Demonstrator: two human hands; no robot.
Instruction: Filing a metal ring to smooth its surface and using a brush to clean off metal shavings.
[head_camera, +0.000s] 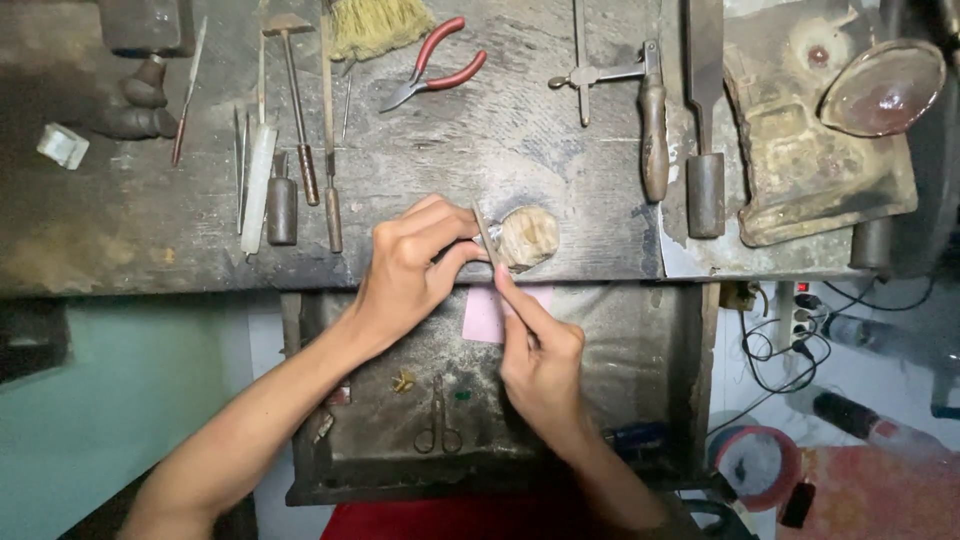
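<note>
Worn, matt, scratched wooden bench top (500, 130); red glossy plastic grips on steel pliers (432, 68); thin dull metal file (488, 238); pale rough wooden peg (528, 236); pink matt paper (486, 315).

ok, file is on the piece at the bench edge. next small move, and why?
Probably one short stroke of the file across the small piece. The right hand holds the file tilted against it, and the left hand pinches the piece on the round wooden block, so it looks braced.
</note>
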